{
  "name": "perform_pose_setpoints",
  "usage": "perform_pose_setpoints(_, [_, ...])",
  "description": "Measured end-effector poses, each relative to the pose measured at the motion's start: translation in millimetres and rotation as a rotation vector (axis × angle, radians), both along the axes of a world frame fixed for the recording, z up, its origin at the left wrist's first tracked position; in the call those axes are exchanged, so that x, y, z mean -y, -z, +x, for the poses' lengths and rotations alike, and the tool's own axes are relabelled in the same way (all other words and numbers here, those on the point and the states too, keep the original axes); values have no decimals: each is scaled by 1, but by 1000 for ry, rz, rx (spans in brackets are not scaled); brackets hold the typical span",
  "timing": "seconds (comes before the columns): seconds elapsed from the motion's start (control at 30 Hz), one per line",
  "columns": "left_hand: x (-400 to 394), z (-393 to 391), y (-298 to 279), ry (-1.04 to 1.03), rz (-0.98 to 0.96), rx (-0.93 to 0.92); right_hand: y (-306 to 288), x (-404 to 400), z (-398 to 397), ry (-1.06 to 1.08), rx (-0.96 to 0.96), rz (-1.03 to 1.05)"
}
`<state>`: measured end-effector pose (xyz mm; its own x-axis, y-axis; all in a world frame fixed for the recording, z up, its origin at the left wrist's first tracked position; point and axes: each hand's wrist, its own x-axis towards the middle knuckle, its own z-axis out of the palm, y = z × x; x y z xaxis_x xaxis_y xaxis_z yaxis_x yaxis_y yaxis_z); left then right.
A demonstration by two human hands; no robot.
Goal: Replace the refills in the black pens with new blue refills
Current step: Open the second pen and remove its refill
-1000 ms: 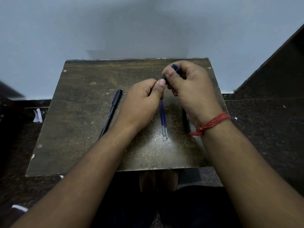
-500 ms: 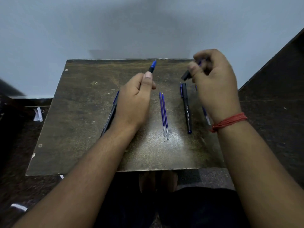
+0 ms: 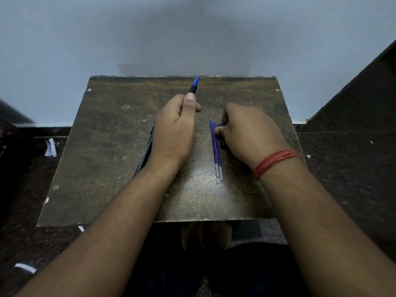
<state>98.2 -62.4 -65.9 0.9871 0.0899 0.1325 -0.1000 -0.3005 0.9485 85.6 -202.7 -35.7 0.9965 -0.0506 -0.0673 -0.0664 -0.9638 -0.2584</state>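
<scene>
On the bench (image 3: 102, 146), the left hand (image 3: 175, 127) grips an uncapped black pen (image 3: 194, 86), tip up; the right hand (image 3: 248, 133) rests curled beside two blue refills (image 3: 216, 151), its grasp unclear

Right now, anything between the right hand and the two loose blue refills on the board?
Nothing visible. The right hand rests down on the board, and the two blue refills lie bare just to its left. The hand covers something dark beside them.

Worn brown board (image 3: 111, 146) sitting on dark floor against the wall. Lying on it: two blue refills (image 3: 216, 151) side by side, one black pen (image 3: 144, 155) at left, partly hidden.
</scene>
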Motion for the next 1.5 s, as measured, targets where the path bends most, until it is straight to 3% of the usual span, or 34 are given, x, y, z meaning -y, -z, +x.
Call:
perform_pose_setpoints(0.2, [0,0,0,7,17,-5,-3,9,3,35,68,41])
perform_pose_setpoints(0.33, [0,-2,1,101,29,-32,-9,14,3,87,289,482])
perform_pose_setpoints(0.47, [6,-8,-4,251,143,68,-6,10,2,42,239,863])
perform_pose_setpoints(0.67, [10,-11,-6,288,251,111,-4,10,4,118,238,1117])
perform_pose_setpoints(0.8, [10,-12,-11,312,234,66,-5,12,4,101,239,1181])
perform_pose_setpoints(1.1, [4,-8,-6,426,-76,-103,0,14,6,10,238,1355])
perform_pose_setpoints(1.23, [4,-5,1,392,-108,-131,2,18,10,127,244,1482])
perform_pose_setpoints(1.5, [9,-11,0,324,48,-55,4,14,9,211,253,1448])
